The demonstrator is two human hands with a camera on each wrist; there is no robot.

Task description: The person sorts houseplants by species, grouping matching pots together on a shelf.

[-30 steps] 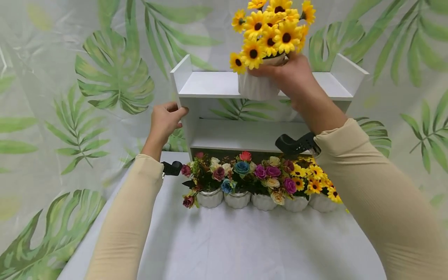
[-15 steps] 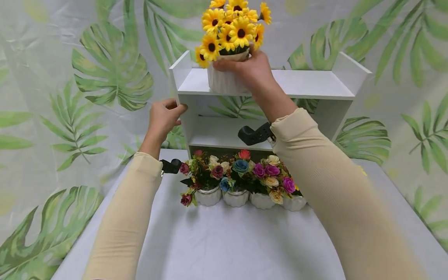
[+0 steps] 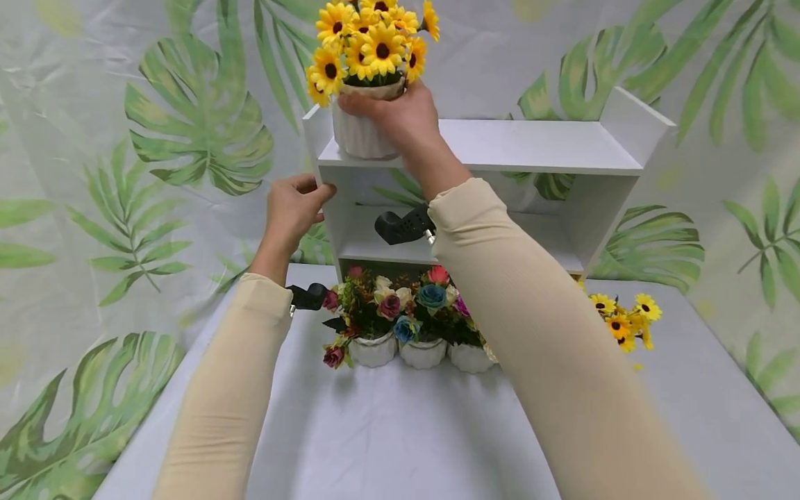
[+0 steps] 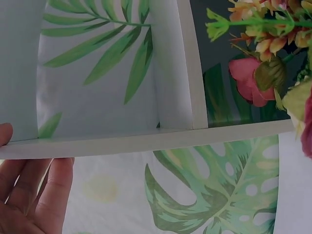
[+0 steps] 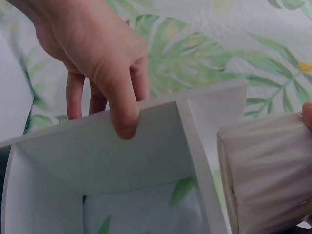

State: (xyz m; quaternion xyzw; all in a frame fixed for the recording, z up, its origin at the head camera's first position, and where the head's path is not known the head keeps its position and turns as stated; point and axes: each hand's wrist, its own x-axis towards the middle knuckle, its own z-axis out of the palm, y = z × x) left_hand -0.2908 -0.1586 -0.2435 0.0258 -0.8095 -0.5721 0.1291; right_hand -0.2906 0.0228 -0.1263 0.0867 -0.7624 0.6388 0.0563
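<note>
My right hand [image 3: 403, 121] grips a white ribbed flowerpot [image 3: 364, 132] of yellow artificial sunflowers [image 3: 369, 48], fingers and thumb round its upper part. The pot is upright at the left end of the white shelf unit's top board [image 3: 531, 146]. In the right wrist view a narrow gap shows between the pot [image 5: 268, 170] and that board; whether they touch elsewhere I cannot tell. My left hand [image 3: 290, 212] pinches the unit's left side panel [image 4: 112, 146] below the top board, thumb inside and fingers outside.
Several potted flowers stand in a row on the white table [image 3: 375, 430] before the unit. Roses [image 3: 389, 305] show at left, sunflowers [image 3: 625, 323] at right; my right sleeve [image 3: 531, 292] hides part. The middle shelf [image 3: 544, 232] lies behind my arm. A leaf-print cloth [image 3: 206, 118] hangs behind.
My right hand has carried the sunflower pot leftward along the top board, from near its middle to its left end. The left hand has kept its hold on the side panel.
</note>
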